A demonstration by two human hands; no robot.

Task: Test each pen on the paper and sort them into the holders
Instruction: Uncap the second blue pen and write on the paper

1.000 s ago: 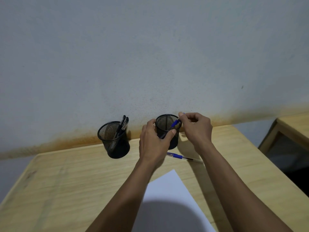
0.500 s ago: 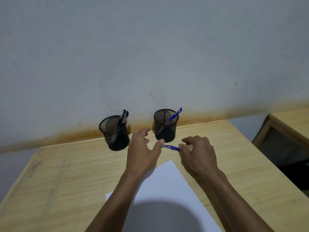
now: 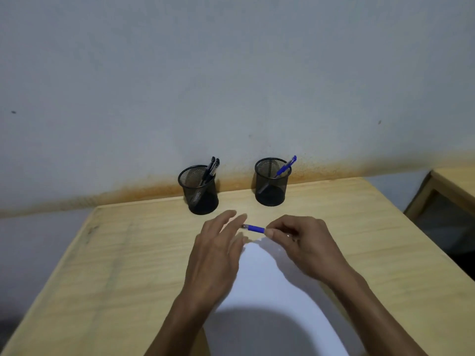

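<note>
One blue pen [image 3: 254, 228] is held just above the far corner of the white paper [image 3: 270, 278], pinched between the thumb and curled fingers of the right hand [image 3: 300, 242]; only its blue end is seen, pointing left. The left hand [image 3: 218, 253] lies spread with straight fingers beside that end, its fingertips close to the pen, though contact cannot be made out through the blur.

The pen is judged to be light, stiff and slim, with a smooth plastic barrel that could roll or slip if it is taken loosely. A hold on the middle of the barrel would give the surest carry; for writing, the grip is better shifted nearer the tip. If a cap is fitted on the exposed end, it would be pulled off straight by the left hand while the barrel is kept firm.

Two black mesh holders stand at the back of the table [image 3: 128, 265], well apart: the left holder [image 3: 199, 191] carries two black pens [image 3: 211, 169], the right holder [image 3: 271, 183] one blue pen [image 3: 285, 168] leaning against its rim. By its colour, the held pen would probably go to the right holder once tested.
</note>
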